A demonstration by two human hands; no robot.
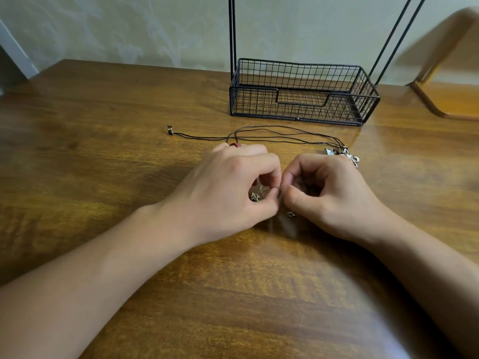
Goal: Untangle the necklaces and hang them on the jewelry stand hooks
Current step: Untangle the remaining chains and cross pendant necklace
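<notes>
**A:** From the head camera, how far had it got?

**B:** Early, I'd judge. The left hand [228,187] and right hand [329,193] met fingertip to fingertip low over the wooden table [103,151], both curled and pinching a fine chain [263,189] with a small pendant [254,196] between them.

**A:** And the others?

**B:** The black cord necklaces [272,134] lay crossed on the table beyond the hands, their silver charms [348,155] just beside the right hand.

**A:** Anything hung?

**B:** Not that showed. The jewelry stand [300,92] stood behind with its wire basket bare; its hooks were out of view.
</notes>
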